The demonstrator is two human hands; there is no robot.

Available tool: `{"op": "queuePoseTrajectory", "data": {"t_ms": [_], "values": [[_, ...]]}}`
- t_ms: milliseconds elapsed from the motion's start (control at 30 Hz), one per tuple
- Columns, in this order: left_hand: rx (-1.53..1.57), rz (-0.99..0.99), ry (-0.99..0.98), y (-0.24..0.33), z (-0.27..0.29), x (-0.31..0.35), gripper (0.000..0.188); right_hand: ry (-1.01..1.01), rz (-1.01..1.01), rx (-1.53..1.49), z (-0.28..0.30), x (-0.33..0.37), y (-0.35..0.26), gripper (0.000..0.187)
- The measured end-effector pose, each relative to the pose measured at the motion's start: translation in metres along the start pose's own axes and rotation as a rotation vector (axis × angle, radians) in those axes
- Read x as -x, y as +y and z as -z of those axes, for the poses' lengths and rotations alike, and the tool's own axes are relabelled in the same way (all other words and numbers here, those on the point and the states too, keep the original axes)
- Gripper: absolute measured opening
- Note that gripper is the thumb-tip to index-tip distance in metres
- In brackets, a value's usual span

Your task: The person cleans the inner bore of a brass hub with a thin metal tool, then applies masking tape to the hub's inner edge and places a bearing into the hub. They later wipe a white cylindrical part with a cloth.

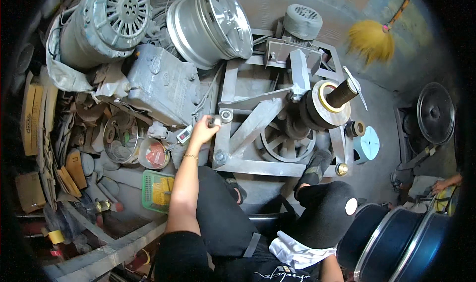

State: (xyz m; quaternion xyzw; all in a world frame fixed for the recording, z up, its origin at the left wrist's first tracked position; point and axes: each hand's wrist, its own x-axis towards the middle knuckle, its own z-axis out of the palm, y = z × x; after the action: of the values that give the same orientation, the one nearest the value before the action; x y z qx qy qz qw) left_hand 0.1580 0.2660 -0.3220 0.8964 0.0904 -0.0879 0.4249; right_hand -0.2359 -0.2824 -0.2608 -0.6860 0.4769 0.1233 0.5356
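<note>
My left hand [203,131] reaches forward, its fingers closed round a small grey metal fitting [215,121]. That fitting sits right by a round bolt head [226,116] on the left bar of a grey metal frame [263,168]. Just below the hand hangs a small control box [185,134] with a lit display. My right forearm [331,269] shows at the lower edge, but its hand is out of sight. A white cloth [300,251] lies on my lap. On the frame's right side, a threaded shaft [342,93] passes through a round wheel hub [325,106].
A silver car rim [210,27] and grey motors [106,24] stand behind. At left are a green basket [154,202], a clear tub [120,138] and cardboard [32,118]. Dark blue rims [391,242] sit at right, near another person's hand [439,186]. A straw broom [372,36] hangs on the wall.
</note>
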Motion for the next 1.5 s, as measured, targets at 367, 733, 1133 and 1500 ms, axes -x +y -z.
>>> {"op": "queuePoseTrajectory", "data": {"t_ms": [367, 733, 1133, 1500], "values": [[0.392, -0.694, 0.143, 0.225, 0.057, 0.198, 0.066, -0.071, 0.218, 0.151, -0.032, -0.027, -0.020, 0.024], [0.200, -0.827, 0.066, 0.320, 0.017, 0.260, 0.068, 0.026, 0.516, 0.132, -0.027, -0.048, -0.005, 0.025], [0.028, -1.141, 0.042, 0.350, -0.058, 0.267, 0.067, -0.019, 0.620, -0.464, -0.008, 0.046, -0.087, 0.021], [0.034, -1.085, 0.009, 0.342, -0.072, 0.272, 0.069, -0.209, 1.252, 0.199, 0.016, 0.143, -0.145, 0.029]]}}
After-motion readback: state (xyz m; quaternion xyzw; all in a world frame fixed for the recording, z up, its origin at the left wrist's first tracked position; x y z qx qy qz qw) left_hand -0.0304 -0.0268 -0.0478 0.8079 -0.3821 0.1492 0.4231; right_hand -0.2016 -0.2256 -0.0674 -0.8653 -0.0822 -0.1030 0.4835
